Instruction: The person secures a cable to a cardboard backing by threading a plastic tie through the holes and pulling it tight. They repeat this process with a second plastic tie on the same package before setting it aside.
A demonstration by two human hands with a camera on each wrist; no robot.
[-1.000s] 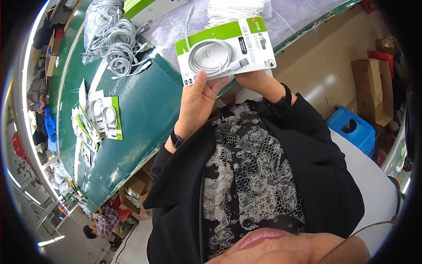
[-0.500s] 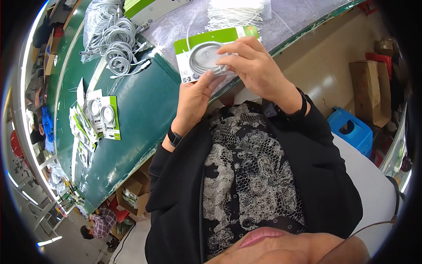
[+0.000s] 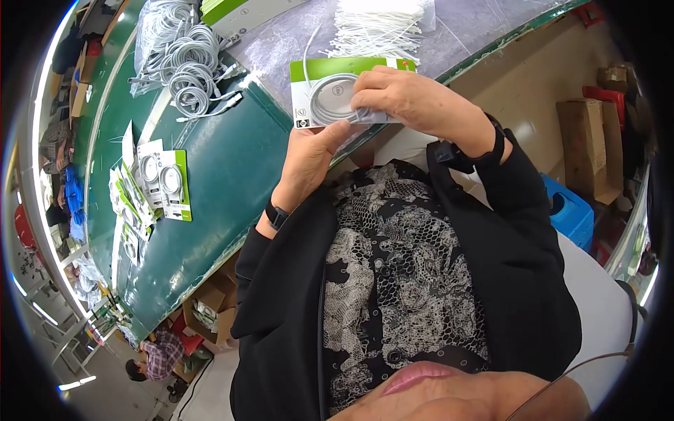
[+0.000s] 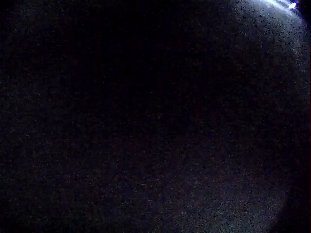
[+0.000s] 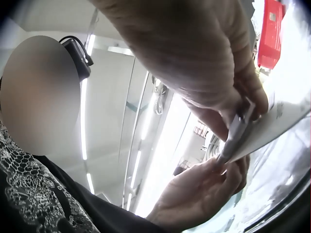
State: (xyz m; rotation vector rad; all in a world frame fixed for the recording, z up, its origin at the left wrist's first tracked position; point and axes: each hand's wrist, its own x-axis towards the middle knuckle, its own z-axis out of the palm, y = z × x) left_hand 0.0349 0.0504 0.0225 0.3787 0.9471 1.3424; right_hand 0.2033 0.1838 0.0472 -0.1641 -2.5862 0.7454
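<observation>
A green-and-white cable card (image 3: 330, 68) is held up over the near edge of the table. On its front lies a coiled light-grey USB cable (image 3: 313, 105), one end of which sticks up past the card's top edge. My left hand (image 3: 309, 158) grips the card at its lower edge, thumb in front. Across the card's right part reaches my right hand (image 3: 418, 102), covering the print there. In the right wrist view, its fingers pinch the cable's grey plug (image 5: 235, 131) against the card. The left wrist view is almost black.
Behind the card lies a pile of white ties (image 3: 375, 28). Bundles of grey cables (image 3: 189, 56) rest at the back left. Several finished cable packs (image 3: 172, 184) lie on the green table (image 3: 225, 168) at left. To the right stand a blue stool (image 3: 572, 214) and a cardboard box (image 3: 590, 147).
My right hand has moved from behind the card's lower right edge round to its front, onto the plug. The card has lowered slightly; my left hand keeps its grip.
</observation>
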